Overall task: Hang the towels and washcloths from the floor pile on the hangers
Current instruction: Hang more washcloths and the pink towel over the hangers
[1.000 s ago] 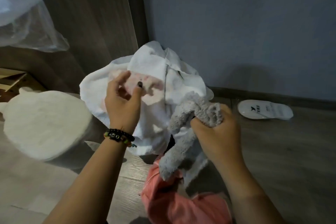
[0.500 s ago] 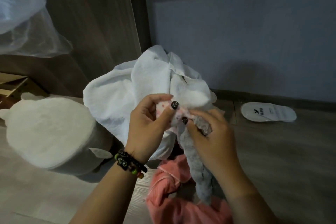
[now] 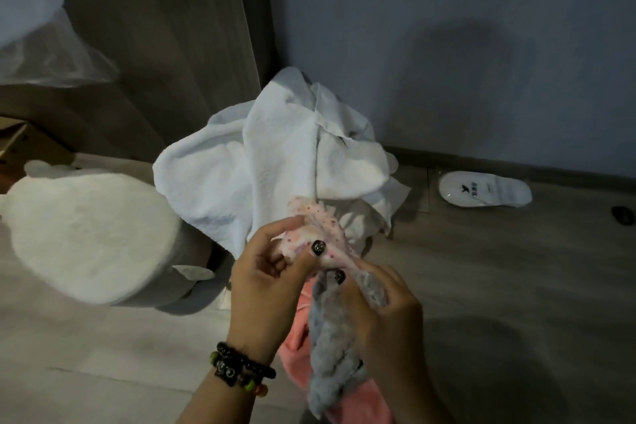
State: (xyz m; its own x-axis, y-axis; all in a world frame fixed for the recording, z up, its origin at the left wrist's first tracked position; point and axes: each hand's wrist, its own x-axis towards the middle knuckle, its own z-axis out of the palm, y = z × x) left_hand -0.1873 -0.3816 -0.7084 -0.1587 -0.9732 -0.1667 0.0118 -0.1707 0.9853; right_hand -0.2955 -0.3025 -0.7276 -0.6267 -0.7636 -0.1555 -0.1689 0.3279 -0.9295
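Observation:
A heap of white towels (image 3: 275,155) lies on the floor in the corner. In front of it my left hand (image 3: 265,282) pinches a small pink dotted washcloth (image 3: 318,234) between thumb and fingers. My right hand (image 3: 382,313) grips a fluffy grey washcloth (image 3: 330,351), which hangs down from it, and its thumb touches the pink cloth's lower end. A salmon-pink towel (image 3: 296,351) lies under both hands. No hanger is in view.
A round white fluffy stool (image 3: 93,234) stands to the left. A white slipper (image 3: 485,189) lies by the grey wall on the right, with a small dark object (image 3: 622,215) beyond it. A wooden panel (image 3: 165,45) and clear plastic (image 3: 51,58) are at upper left.
My left hand has come off the white heap with the pink dotted cloth and moved down to meet my right hand. The grey cloth now hangs lower and closer to me.

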